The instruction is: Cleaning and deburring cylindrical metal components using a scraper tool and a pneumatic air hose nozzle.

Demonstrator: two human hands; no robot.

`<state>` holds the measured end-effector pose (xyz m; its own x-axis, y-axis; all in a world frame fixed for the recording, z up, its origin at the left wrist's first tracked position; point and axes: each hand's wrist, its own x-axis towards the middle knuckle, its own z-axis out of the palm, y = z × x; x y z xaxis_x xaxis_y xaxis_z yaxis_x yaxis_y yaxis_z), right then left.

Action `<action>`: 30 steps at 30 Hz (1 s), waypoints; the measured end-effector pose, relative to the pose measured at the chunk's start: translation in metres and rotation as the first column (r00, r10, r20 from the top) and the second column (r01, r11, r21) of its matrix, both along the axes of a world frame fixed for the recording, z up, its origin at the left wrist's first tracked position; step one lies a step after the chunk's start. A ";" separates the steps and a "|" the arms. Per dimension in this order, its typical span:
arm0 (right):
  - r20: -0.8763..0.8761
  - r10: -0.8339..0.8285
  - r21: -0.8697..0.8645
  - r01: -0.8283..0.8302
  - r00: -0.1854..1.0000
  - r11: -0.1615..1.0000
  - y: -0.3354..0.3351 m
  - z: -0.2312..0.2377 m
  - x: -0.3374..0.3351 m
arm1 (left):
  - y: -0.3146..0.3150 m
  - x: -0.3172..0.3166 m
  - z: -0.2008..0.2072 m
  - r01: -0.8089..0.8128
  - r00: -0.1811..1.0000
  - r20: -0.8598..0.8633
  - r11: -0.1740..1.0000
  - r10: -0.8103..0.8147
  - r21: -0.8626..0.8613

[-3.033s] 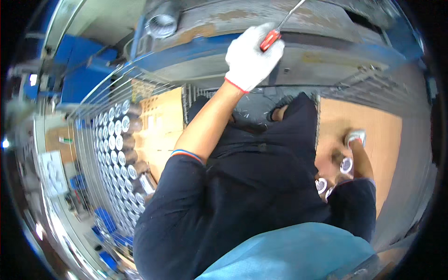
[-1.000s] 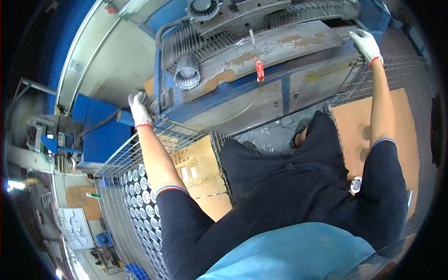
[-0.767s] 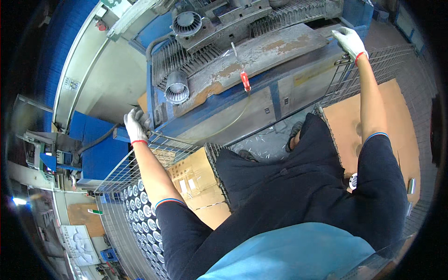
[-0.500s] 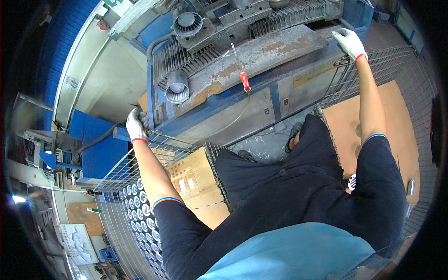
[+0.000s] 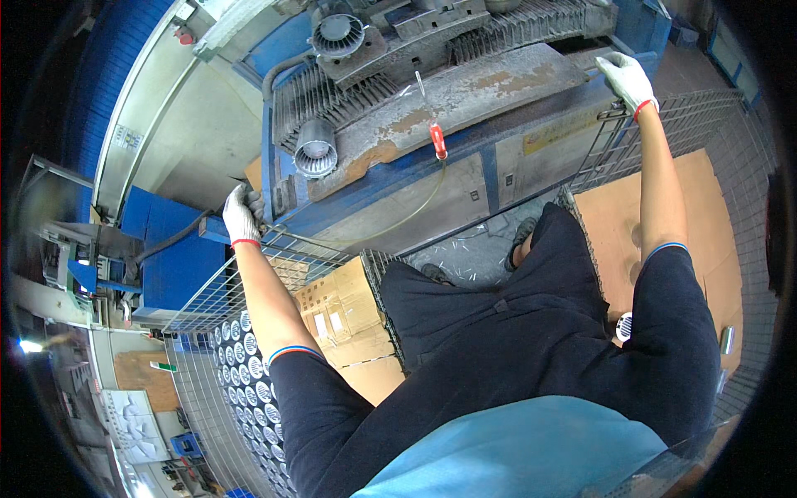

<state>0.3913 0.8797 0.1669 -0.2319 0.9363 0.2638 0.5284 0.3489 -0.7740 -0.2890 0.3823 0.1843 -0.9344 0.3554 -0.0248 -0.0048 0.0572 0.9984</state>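
A factory workshop: grimy machine [image 5: 469, 104], screwdriver [image 5: 438, 142], wire cage [image 5: 193, 386] of apparently metal parts [image 5: 253, 365].

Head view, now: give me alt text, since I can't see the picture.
A gloved left hand and gloved right hand are spread wide near opposite ends of a worn workbench. Between them is a red-handled tool, with a ribbed metal cylinder nearer the left hand. Rows of round-ended parts show at lower left.

The left sleeve [image 5: 311, 398] masks part of the cylinder rows [image 5: 255, 366]; the upper picture edge truncates the machine [image 5: 490, 95].
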 end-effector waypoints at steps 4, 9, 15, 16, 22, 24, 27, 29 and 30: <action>0.018 -0.012 0.022 0.012 1.000 1.000 -0.006 0.004 -0.001 | 0.001 0.005 0.002 0.015 1.000 0.008 1.000 -0.015 0.021; 0.036 -0.012 0.009 0.012 0.999 1.000 -0.004 0.005 0.001 | 0.003 0.004 0.002 0.024 0.999 -0.027 1.000 -0.024 0.016; 0.039 0.004 0.012 -0.005 0.999 1.000 -0.004 0.005 -0.002 | -0.003 -0.006 -0.005 0.012 0.999 -0.037 0.999 -0.010 0.030; 0.029 -0.002 -0.004 0.002 1.000 1.000 -0.004 0.005 -0.001 | -0.001 -0.005 -0.005 0.001 0.999 -0.038 1.000 0.000 0.013; 0.068 -0.003 -0.063 0.007 0.998 0.998 -0.004 0.009 0.000 | 0.000 -0.002 -0.003 0.021 1.000 -0.014 0.999 -0.020 0.039; 0.062 0.005 -0.041 -0.003 0.998 0.999 -0.004 0.007 -0.002 | -0.002 -0.001 -0.002 0.039 0.999 -0.005 0.998 -0.039 0.054; 0.081 0.001 -0.005 -0.001 0.997 1.000 -0.005 0.009 0.000 | 0.000 0.002 -0.001 0.030 0.999 -0.029 0.998 -0.029 0.049; 0.104 -0.014 0.008 0.013 0.995 1.000 -0.003 0.008 0.001 | 0.008 0.019 0.004 -0.034 0.996 -0.076 0.998 0.038 0.053; 0.103 -0.023 0.016 0.021 0.994 1.000 -0.002 0.007 0.002 | 0.010 0.018 0.003 -0.028 0.997 -0.074 0.998 0.032 0.055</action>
